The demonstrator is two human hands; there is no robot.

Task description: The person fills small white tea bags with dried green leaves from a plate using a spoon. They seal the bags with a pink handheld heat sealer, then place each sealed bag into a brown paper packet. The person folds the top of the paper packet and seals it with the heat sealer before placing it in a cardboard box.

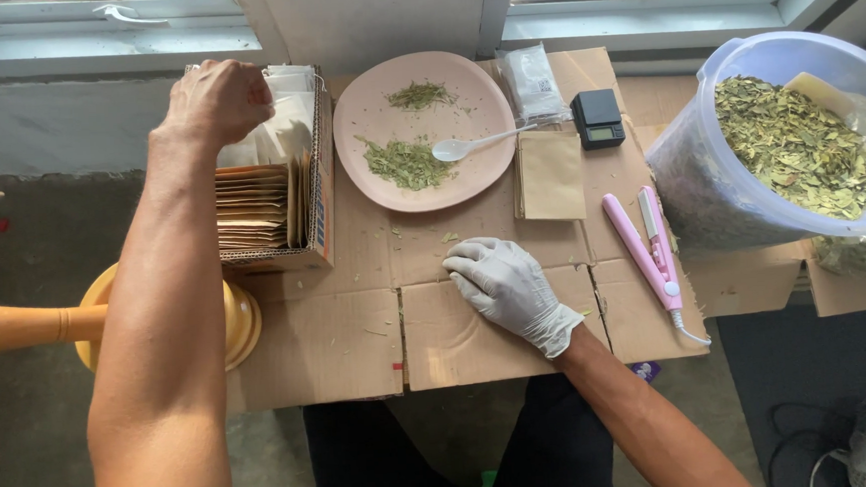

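left hand (216,99): bare, fingers pinched on thin packets in cardboard box (321,180) | right hand (504,284): white rubber glove, flat and loose on cardboard sheet (358,328) | round pink plate (474,91) of dry leaves just above it

Open brown cardboard box (321,180) at the cardboard sheet's (358,328) back-left corner; brown paper envelopes (250,205) stacked upright inside, translucent sachets (290,122) behind them.

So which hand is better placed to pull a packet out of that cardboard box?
The left hand: it is already over the cardboard box among the packets, while the gloved right hand rests flat on the cardboard.
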